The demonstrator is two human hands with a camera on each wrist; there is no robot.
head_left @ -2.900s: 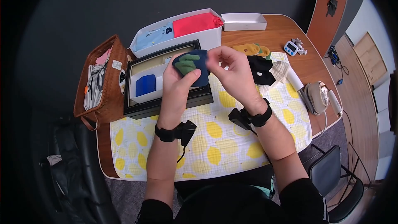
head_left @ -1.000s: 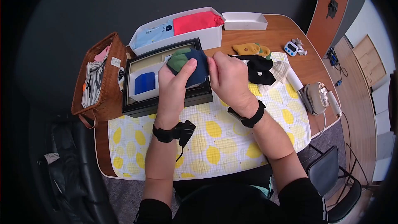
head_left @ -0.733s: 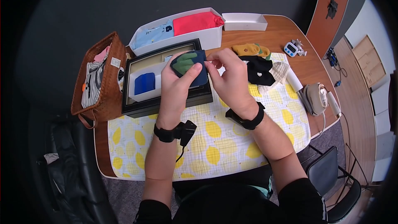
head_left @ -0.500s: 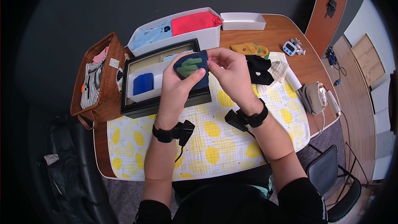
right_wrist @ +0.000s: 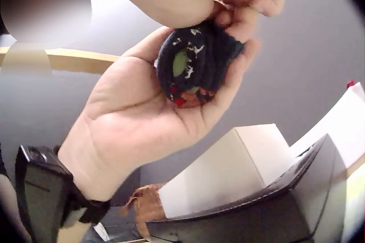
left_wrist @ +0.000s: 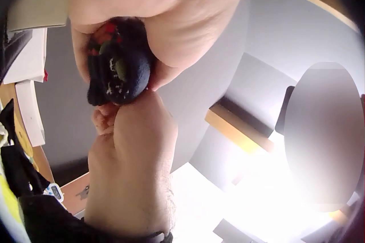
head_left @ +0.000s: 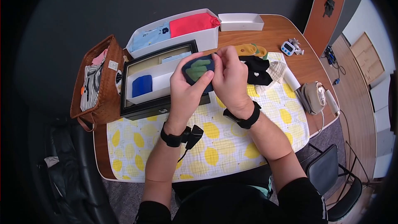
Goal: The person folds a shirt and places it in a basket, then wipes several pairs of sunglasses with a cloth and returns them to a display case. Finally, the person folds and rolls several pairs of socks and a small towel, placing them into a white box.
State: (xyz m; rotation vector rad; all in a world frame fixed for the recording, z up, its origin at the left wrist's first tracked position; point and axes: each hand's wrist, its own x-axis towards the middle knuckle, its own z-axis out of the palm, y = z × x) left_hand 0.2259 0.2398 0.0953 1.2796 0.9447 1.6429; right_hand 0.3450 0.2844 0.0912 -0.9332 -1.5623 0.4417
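A rolled-up navy sock bundle (head_left: 198, 69) with a green patch is held up over the front edge of the black case. My left hand (head_left: 185, 91) cups it from the left, thumb across its face. My right hand (head_left: 230, 81) pinches its right edge between thumb and curled fingers. Seen from the left wrist, the sock bundle (left_wrist: 122, 63) shows layered folds, white flecks and a red patterned part. In the right wrist view, the left palm (right_wrist: 140, 109) lies under the roll, and the right fingertips are partly hidden behind its upper edge.
A white box with a folded blue item (head_left: 142, 86) sits in the black case (head_left: 145, 112). Around it stand a wicker basket (head_left: 103, 95) and a white bin (head_left: 199, 39) of folded clothes. Yellow socks (head_left: 246, 49), black socks (head_left: 257, 68), a timer (head_left: 287, 48) and a steamer (head_left: 314, 97) lie right.
The right hand swings in and out at the sock bundle's right edge and now grips it closely. The bundle tips and turns back; both hands have shifted slightly right and down.
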